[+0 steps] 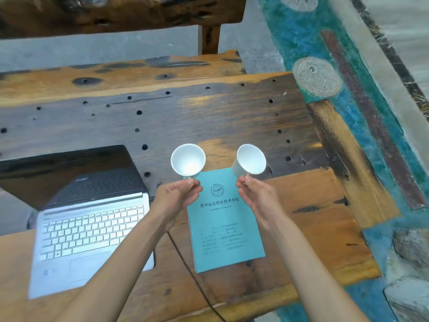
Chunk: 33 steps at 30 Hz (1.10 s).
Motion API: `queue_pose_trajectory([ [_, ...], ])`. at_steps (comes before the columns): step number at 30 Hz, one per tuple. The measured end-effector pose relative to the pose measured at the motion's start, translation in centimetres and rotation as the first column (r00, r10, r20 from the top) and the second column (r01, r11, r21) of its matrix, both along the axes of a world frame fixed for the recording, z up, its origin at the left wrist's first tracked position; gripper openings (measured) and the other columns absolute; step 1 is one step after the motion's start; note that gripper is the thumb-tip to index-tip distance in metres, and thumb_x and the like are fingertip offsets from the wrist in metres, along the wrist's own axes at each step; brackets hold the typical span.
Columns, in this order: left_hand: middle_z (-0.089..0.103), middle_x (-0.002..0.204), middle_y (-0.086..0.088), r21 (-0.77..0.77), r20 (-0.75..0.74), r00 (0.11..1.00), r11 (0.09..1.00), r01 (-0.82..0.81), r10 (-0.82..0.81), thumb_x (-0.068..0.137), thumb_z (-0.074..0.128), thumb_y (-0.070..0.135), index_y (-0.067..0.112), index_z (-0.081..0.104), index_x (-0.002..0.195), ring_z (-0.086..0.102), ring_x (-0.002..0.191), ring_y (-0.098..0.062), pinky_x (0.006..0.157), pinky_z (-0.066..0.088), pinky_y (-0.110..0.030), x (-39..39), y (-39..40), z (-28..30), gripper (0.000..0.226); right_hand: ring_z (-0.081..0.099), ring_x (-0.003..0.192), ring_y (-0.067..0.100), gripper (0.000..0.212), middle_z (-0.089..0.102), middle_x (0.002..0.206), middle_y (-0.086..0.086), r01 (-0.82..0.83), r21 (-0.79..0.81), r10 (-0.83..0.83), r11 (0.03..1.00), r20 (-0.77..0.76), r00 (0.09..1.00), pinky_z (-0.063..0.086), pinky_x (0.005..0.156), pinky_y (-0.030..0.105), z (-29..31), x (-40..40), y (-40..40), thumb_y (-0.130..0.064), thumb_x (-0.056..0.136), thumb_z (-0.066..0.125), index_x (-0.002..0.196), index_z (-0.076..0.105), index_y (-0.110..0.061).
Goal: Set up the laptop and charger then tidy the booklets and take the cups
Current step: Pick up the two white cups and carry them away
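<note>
Two white cups are lifted above the wooden table (209, 117). My left hand (177, 194) pinches the foot of the left cup (188, 160), which is tilted so its empty inside faces me. My right hand (251, 194) pinches the base of the right cup (250, 160), tilted the same way. Under and between my hands a teal booklet (226, 231) lies flat on the table. An open silver laptop (86, 219) with a dark screen sits at the left. A black charger cable (185, 266) runs from near the laptop's right side to the front edge.
A wooden bench (116, 12) stands beyond the table's far edge. To the right of the table lies a teal painted floor strip (325, 54) with round inlays. Rough stones (408, 275) lie at the lower right.
</note>
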<state>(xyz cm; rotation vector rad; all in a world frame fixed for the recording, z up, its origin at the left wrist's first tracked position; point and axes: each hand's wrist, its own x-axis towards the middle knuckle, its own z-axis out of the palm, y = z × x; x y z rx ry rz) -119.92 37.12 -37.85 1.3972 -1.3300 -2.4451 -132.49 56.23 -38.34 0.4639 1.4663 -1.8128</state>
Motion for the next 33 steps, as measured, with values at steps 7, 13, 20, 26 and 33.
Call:
queue_pose_trajectory([
  [7,0.079,0.093,-0.006,-0.015,-0.029,0.99,0.99,0.137,-0.138,0.098,0.062,0.008,0.003,0.074,0.091,0.076,0.097,-0.02,0.085,0.061,-0.027,8.7,4.7,1.5,0.015,0.076,0.083,0.008,0.015,0.079,0.082,0.001,0.122,-0.008,-0.122,0.993,-0.034,0.992,0.058,0.076,0.014,1.7,12.1,5.1,-0.006,0.101,0.058,0.096,0.07,0.002],
  [13,0.08,0.087,0.001,-0.056,-0.055,0.942,0.943,0.328,-0.331,0.097,0.064,0.01,0.008,0.075,0.09,0.076,0.091,-0.015,0.084,0.061,-0.026,15.5,8.4,1.8,0.013,0.076,0.086,0.007,0.016,0.08,0.085,0.002,0.228,-0.006,-0.228,0.974,-0.085,0.97,0.058,0.077,0.015,2.4,22.1,10.5,-0.004,0.101,0.058,0.096,0.071,0.002],
  [20,0.079,0.099,-0.007,-0.069,-0.026,0.851,0.85,0.522,-0.525,0.095,0.067,0.012,0.006,0.076,0.097,0.076,0.094,-0.014,0.083,0.06,-0.022,20.6,14.0,1.2,0.011,0.075,0.097,0.008,0.018,0.081,0.092,0.002,0.363,0.051,-0.351,0.93,-0.161,0.922,0.057,0.085,0.015,3.9,32.0,17.8,-0.006,0.101,0.059,0.095,0.075,-0.003],
  [26,0.077,0.099,-0.01,-0.088,-0.01,0.74,0.738,0.669,-0.672,0.094,0.067,0.009,0.005,0.076,0.097,0.075,0.091,-0.012,0.08,0.06,-0.018,23.9,20.8,1.6,0.011,0.075,0.1,0.008,0.024,0.081,0.095,0.001,0.47,0.126,-0.438,0.874,-0.219,0.872,0.056,0.091,0.017,4.6,39.5,24.5,-0.007,0.101,0.06,0.087,0.08,-0.012],
  [33,0.077,0.106,-0.011,-0.141,0.002,0.58,0.574,0.807,-0.815,0.095,0.067,0.009,0.002,0.076,0.101,0.075,0.096,-0.012,0.086,0.06,-0.023,28.5,29.1,1.3,0.014,0.074,0.106,0.012,0.029,0.081,0.101,0.004,0.611,0.112,-0.578,0.784,-0.231,0.783,0.056,0.093,0.019,4.1,48.0,32.8,-0.008,0.1,0.062,0.082,0.084,-0.017],
])
